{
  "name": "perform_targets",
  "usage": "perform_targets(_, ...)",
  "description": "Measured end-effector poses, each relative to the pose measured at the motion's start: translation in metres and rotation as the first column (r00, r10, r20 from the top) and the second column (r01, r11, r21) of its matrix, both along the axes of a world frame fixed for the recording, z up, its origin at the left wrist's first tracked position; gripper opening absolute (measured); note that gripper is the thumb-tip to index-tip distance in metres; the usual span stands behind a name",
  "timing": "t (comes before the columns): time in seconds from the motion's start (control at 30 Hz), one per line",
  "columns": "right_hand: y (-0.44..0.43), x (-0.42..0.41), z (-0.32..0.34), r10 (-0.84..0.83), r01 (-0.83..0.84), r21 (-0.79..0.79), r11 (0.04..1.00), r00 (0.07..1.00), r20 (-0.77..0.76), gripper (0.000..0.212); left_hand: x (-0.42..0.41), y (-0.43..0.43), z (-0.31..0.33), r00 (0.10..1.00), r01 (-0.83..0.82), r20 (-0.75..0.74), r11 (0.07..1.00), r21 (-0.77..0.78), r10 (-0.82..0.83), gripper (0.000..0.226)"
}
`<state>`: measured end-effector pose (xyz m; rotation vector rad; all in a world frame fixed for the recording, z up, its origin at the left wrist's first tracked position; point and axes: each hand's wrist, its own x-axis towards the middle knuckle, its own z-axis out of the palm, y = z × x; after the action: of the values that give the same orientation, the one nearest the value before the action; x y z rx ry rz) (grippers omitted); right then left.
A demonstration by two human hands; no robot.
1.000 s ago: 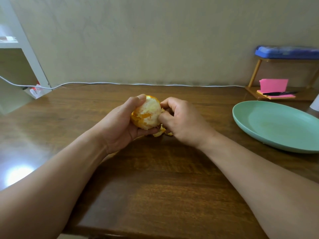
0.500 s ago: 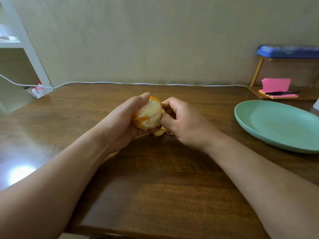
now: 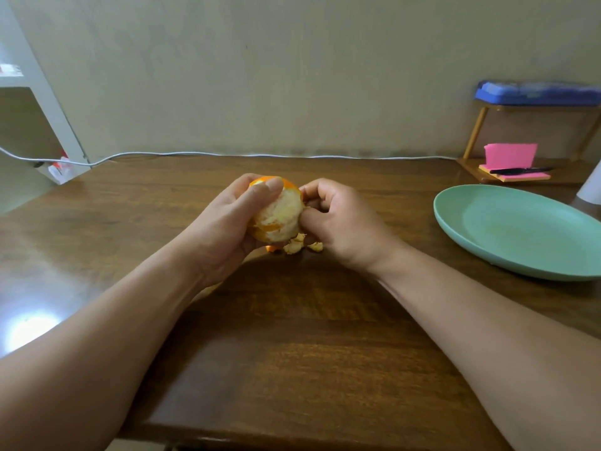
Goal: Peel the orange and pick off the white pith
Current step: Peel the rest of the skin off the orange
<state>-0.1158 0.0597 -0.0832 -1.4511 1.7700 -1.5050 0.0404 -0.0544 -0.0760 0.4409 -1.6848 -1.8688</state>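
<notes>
Orange (image 3: 281, 213) sits mid-frame, held by curled fingers of the left hand (image 3: 224, 222). Right hand (image 3: 341, 222) fingers curl and pinch its side. Best to pull small bits slowly, so nothing squishes.

The surface (image 3: 292, 336) is dark, polished wood that throws a bright glare at the lower left of the frame, the orange (image 3: 283, 213) shows rough, matt white pith between patches of shinier rind, and the green plate (image 3: 487, 252) at right looks like smooth, satin plastic.
</notes>
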Motion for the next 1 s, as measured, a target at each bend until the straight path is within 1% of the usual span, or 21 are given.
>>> perform_targets(0.1,-0.006,-0.001,-0.007,0.009,-0.018,0.056,0.998,0.985,0.172,0.011,-0.001,0.002,0.0,0.999,-0.032,0.035,0.999,-0.032,0.033,0.047)
perform_targets(0.13,-0.007,-0.002,-0.009,0.008,-0.026,0.083,0.996,0.98,0.2,0.01,-0.001,0.003,0.0,0.997,-0.045,0.057,0.998,-0.052,0.048,0.047)
perform_targets(0.17,-0.007,-0.002,-0.01,-0.002,-0.019,0.104,0.994,0.981,0.195,0.009,-0.002,0.003,0.001,0.995,-0.054,0.083,0.995,-0.08,0.061,0.048)
perform_targets(0.27,-0.004,-0.002,-0.005,-0.095,0.088,0.081,0.993,0.993,0.076,0.008,-0.003,0.007,0.007,0.981,-0.054,0.171,0.977,-0.208,0.091,0.052)
perform_targets(0.33,0.0,-0.001,0.0,-0.189,0.19,0.014,0.982,0.98,-0.068,0.008,-0.002,0.009,0.011,0.972,-0.061,0.2,0.951,-0.303,0.125,0.043)
perform_targets(0.4,0.004,0.002,0.004,-0.262,0.256,-0.054,0.965,0.94,-0.22,0.009,-0.001,0.012,0.012,0.975,-0.1,0.163,0.95,-0.297,0.153,0.038)
perform_targets(0.47,0.008,0.006,0.006,-0.293,0.275,-0.103,0.956,0.906,-0.304,0.011,-0.002,0.012,0.012,0.974,-0.156,0.129,0.963,-0.22,0.188,0.038)
perform_targets(0.53,0.01,0.008,0.008,-0.279,0.261,-0.098,0.96,0.899,-0.337,0.014,-0.002,0.013,0.012,0.971,-0.178,0.125,0.967,-0.183,0.203,0.043)
perform_targets(0.57,0.011,0.008,0.009,-0.249,0.241,-0.068,0.968,0.904,-0.348,0.016,-0.002,0.012,0.011,0.971,-0.169,0.134,0.963,-0.211,0.2,0.049)
perform_targets(0.63,0.014,0.007,0.011,-0.164,0.189,0.03,0.982,0.912,-0.377,0.019,-0.001,0.013,0.009,0.962,-0.151,0.168,0.929,-0.338,0.217,0.066)
perform_targets(0.67,0.015,0.007,0.012,-0.124,0.165,0.075,0.983,0.913,-0.388,0.019,-0.001,0.014,0.009,0.956,-0.152,0.174,0.909,-0.388,0.234,0.069)
perform_targets(0.73,0.014,0.007,0.014,-0.077,0.134,0.121,0.984,0.917,-0.392,0.018,0.0,0.014,0.009,0.949,-0.166,0.174,0.888,-0.429,0.261,0.058)
perform_targets(0.8,0.012,0.008,0.014,-0.057,0.108,0.125,0.986,0.933,-0.356,0.017,0.001,0.013,0.009,0.939,-0.166,0.192,0.867,-0.47,0.284,0.046)
perform_targets(0.9,0.013,0.008,0.014,-0.078,0.11,0.073,0.991,0.932,-0.353,0.018,0.001,0.011,0.007,0.94,-0.173,0.174,0.85,-0.498,0.294,0.041)
perform_targets(1.0,0.013,0.009,0.013,-0.089,0.103,0.027,0.994,0.941,-0.327,0.018,-0.001,0.01,0.006,0.941,-0.204,0.147,0.86,-0.468,0.304,0.041)
